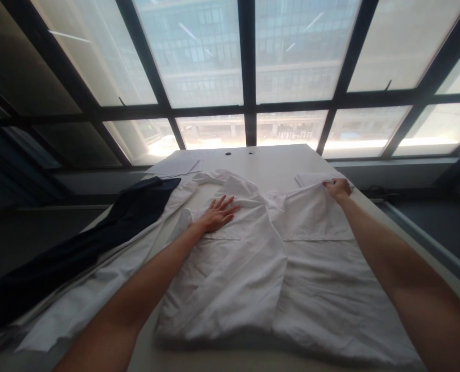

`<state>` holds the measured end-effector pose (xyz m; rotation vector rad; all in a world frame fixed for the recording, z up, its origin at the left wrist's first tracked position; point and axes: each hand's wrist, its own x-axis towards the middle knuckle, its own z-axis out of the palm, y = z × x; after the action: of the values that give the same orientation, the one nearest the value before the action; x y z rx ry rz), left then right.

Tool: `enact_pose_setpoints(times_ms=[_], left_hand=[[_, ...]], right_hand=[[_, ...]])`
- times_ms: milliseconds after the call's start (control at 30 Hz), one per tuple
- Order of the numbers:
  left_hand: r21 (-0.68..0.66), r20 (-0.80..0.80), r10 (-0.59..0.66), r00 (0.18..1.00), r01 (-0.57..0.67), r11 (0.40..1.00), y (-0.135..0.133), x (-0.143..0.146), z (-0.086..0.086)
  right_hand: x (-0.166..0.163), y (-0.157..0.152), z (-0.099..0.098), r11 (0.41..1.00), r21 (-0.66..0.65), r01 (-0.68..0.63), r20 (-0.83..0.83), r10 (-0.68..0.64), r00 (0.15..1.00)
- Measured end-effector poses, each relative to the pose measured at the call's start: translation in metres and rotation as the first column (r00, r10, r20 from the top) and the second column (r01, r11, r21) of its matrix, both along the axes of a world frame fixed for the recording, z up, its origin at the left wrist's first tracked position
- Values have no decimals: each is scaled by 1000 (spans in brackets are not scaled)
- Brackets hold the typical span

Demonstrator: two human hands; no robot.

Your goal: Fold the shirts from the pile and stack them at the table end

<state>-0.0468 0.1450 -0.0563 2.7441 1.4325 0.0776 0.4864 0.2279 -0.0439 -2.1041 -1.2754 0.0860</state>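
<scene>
Shirt (291, 279) smooths best if our flat, open left hand (217, 213) pins it while our right hand (337, 189), pinching its shoulder, pulls taut.

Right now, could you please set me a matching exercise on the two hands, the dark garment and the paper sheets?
1 left hand
2 right hand
3 dark navy cloth garment
4 white paper sheets

A at the far left corner of the white table
B pinching the far right edge of the white fabric shirt
C draped along the table's left side
D pressed flat on the shirt

Pairs: 1-D, 2-B, 3-C, 4-A
</scene>
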Motion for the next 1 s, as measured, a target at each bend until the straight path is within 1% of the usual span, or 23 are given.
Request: enact_pose_setpoints(times_ms=[100, 200, 267, 333, 400, 433, 500, 533, 567, 600, 667, 733, 800, 867, 933, 1000], left_hand=[[-29, -4, 10, 1000, -10, 1000, -1, 0, -1], [-57, 2, 11, 1000, -11, 998, 1, -1, 0], [-64, 19, 29, 999, -27, 998, 6, 0, 5], [-33, 65, 76, 995, -74, 997, 14, 5, 13], [42, 139, 109, 984, -116, 992, 23, 18, 22], [87, 177, 109, 978, -125, 988, 27, 28, 26], [151, 219, 66, 973, -101, 983, 32, 51, 30], [160, 224, 34, 974, -71, 985, 34, 63, 29], [154, 219, -6, 976, -29, 988, 34, 76, 27], [148, 216, -42, 975, 10, 989, 34, 87, 24], [149, 218, -85, 972, 53, 987, 34, 104, 15], [160, 217, -80, 973, 45, 986, 32, 112, 4], [159, 202, -41, 979, 8, 987, 30, 112, -5], [141, 179, 10, 984, -36, 989, 31, 110, -12], [106, 153, 71, 986, -88, 990, 34, 107, -14], [57, 117, 127, 985, -134, 989, 41, 104, -13]], right_hand=[[-6, 1, 5, 999, -33, 25, 42, -24, 999], [-23, -6, 5, 999, -30, 44, 101, -40, 994], [-38, -17, 5, 999, 31, 43, 160, -47, 986], [-57, -31, 3, 993, 121, -15, 228, -13, 974], [-79, -49, 1, 977, 162, -138, 279, 89, 956], [-92, -58, -1, 970, 140, -198, 280, 153, 948], [-119, -74, -4, 950, 34, -311, 220, 297, 929], [-132, -80, -5, 931, -28, -363, 148, 363, 920], [-146, -85, -6, 907, -73, -415, 70, 420, 905], [-158, -89, -7, 888, -91, -450, 12, 453, 891], [-180, -92, -6, 858, -111, -501, -24, 502, 865], [-195, -92, -3, 834, -126, -538, -20, 540, 842], [-201, -94, 2, 828, -105, -551, -20, 553, 833], [-196, -101, 6, 855, -34, -518, -24, 518, 855], [-181, -114, 8, 891, 32, -453, -22, 453, 891], [-159, -129, 6, 918, 38, -395, -11, 396, 918]])
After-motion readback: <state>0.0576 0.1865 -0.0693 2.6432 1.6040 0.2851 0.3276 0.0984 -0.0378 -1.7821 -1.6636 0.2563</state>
